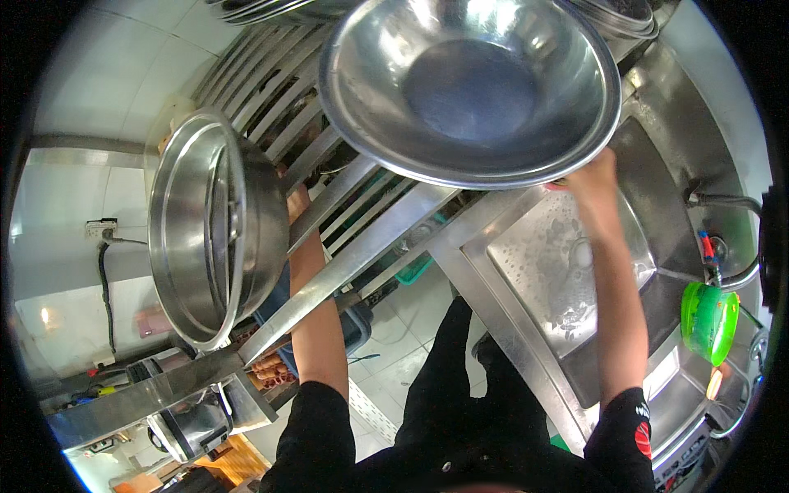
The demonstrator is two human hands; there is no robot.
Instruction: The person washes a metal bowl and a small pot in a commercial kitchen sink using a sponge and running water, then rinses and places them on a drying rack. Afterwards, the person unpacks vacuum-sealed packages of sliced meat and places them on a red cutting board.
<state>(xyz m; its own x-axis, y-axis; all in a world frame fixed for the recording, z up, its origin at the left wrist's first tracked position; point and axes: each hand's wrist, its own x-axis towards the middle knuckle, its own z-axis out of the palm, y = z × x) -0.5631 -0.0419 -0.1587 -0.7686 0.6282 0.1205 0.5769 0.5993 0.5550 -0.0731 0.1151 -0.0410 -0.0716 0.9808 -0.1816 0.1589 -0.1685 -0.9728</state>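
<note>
A wide stainless steel bowl (pixel 471 92) stands large in the foreground on a slatted metal rack, its mouth facing me. My right hand (pixel 595 175) is at its lower right rim, over the sink basin (pixel 536 259). The rim hides some of the fingers, and a small reddish thing (pixel 556 185) shows at their tips. My left hand (pixel 299 200) reaches under the rack's front rail (pixel 345 265), next to a second, deep steel basin (pixel 262 228) tipped on its side. Rack slats and that basin cover most of its fingers.
Stacked steel bowls (pixel 616 15) stand at the top right. A bright green plastic container (pixel 709 323) hangs near the faucet pipe (pixel 727 200). Below the rack's left end are a dark blue bin (pixel 354 323) and reddish-brown food pieces (pixel 271 371). A plugged-in cable (pixel 105 289) runs down the left wall.
</note>
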